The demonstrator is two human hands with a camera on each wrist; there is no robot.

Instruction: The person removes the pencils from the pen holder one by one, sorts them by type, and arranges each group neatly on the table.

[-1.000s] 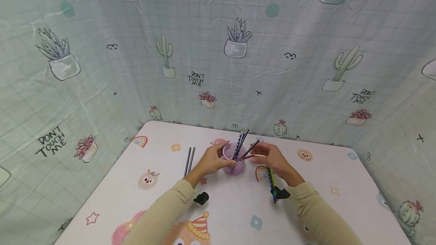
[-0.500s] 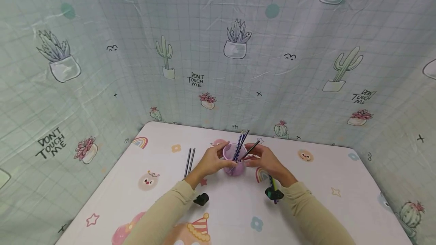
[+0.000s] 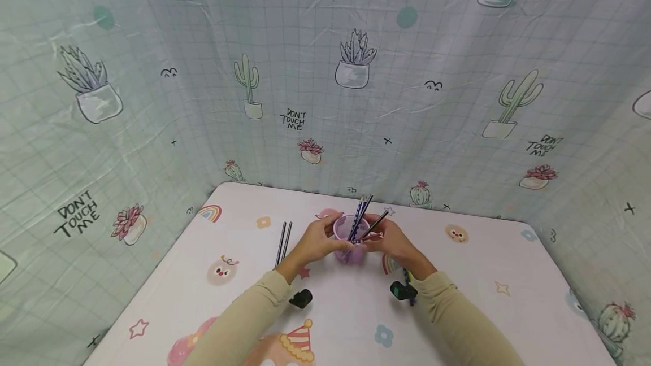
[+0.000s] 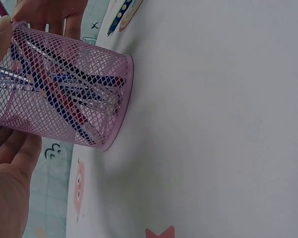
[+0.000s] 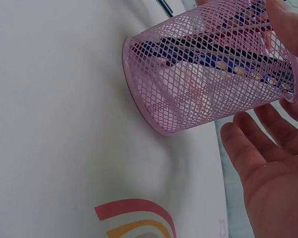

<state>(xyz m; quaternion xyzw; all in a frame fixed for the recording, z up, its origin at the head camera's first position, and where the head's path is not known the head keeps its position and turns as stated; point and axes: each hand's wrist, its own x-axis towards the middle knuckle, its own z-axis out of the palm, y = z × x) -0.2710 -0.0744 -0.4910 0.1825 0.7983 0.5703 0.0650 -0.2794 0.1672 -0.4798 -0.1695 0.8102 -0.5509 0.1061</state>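
Note:
A pink mesh pencil cup (image 3: pixel 350 255) is between both hands near the back of the table, with several pencils (image 3: pixel 362 214) leaning inside, among them blue dotted, dark and reddish ones. My left hand (image 3: pixel 316 243) grips the cup's left side, thumb at the front of the rim. On the opposite side my right hand (image 3: pixel 398 244) holds it, with the thumb over the rim in the right wrist view and the fingers behind the mesh wall. In the left wrist view the cup (image 4: pixel 64 89) shows pencils through its mesh. Whether its base touches the table I cannot tell.
Two dark pencils (image 3: pixel 280 243) lie left of my left hand. Under my right wrist lie blue dotted and green pencils (image 3: pixel 411 300), partly hidden. Black wrist cameras (image 3: pixel 301 298) sit below both wrists. A patterned curtain (image 3: pixel 325 129) hangs behind the white table (image 3: pixel 351 315).
My right hand has moved left from beside the cup and closed onto its right side. The left hand has kept its grip on the cup, which has hardly moved.

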